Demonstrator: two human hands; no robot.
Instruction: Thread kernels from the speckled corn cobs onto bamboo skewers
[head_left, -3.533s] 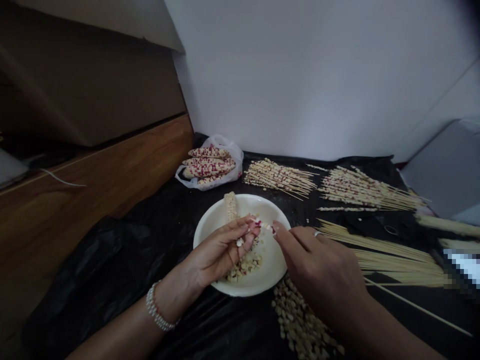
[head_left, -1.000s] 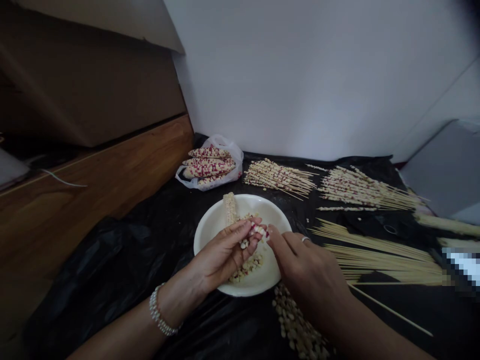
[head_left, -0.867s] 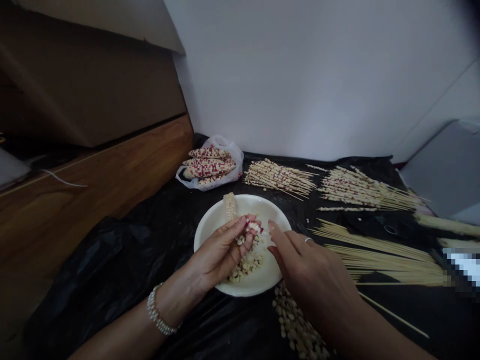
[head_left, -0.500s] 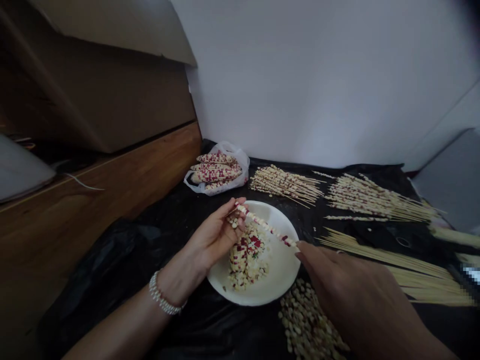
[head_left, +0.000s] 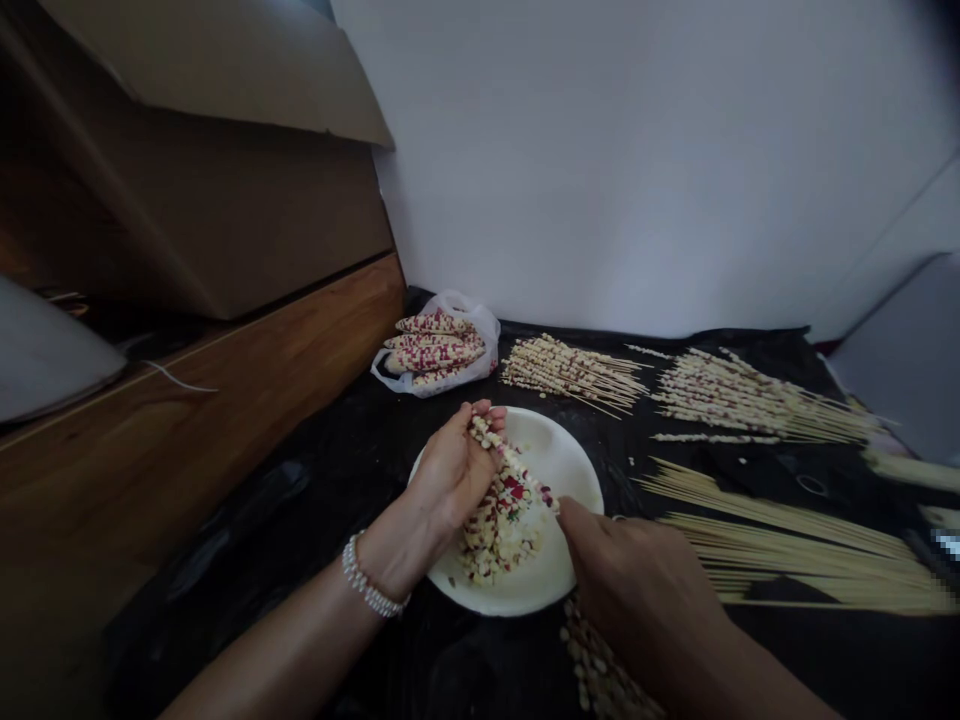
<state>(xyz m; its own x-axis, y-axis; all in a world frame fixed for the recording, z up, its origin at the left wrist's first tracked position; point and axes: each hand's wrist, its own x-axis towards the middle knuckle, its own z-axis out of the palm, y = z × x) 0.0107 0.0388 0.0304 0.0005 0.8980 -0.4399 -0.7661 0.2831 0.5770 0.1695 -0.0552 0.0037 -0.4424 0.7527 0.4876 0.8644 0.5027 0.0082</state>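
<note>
A skewer threaded with cream and dark red corn kernels (head_left: 529, 480) slants above a white bowl (head_left: 574, 470). My right hand (head_left: 630, 560) is closed around its lower right end. At its upper left end my left hand (head_left: 461, 460) is cupped palm up, fingers curled, with loose kernels in the palm; the skewer's tip lies over that palm. In the bowl, below the skewer, are a speckled corn cob (head_left: 480, 525) and loose kernels (head_left: 510, 550), partly hidden by my left hand.
Behind the bowl, a plastic bag (head_left: 487, 325) holds corn cobs. Two piles of kernel-threaded skewers (head_left: 551, 365) lie at the back right, bare sticks (head_left: 795, 555) at the right. More kernels (head_left: 600, 665) lie by my right forearm. A wooden board (head_left: 300, 350) and cardboard box (head_left: 285, 210) stand left.
My right hand has moved left with the skewer, toward my left hand. My left hand has shifted slightly right and turned more palm up, with its kernels more exposed.
</note>
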